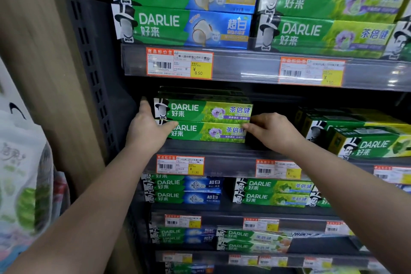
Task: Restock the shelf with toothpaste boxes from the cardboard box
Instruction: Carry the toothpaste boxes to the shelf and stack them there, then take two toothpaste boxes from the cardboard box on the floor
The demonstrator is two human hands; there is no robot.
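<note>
1. The shelf [222, 151] carries two stacked toothpaste boxes [206, 121], their long axis running left to right along its front.
2. The left hand [148, 128] clasps their left end; the right hand [270, 129] pinches the right end, equally near.
3. The cardboard box is out of view; boxes behind are dark.
</note>
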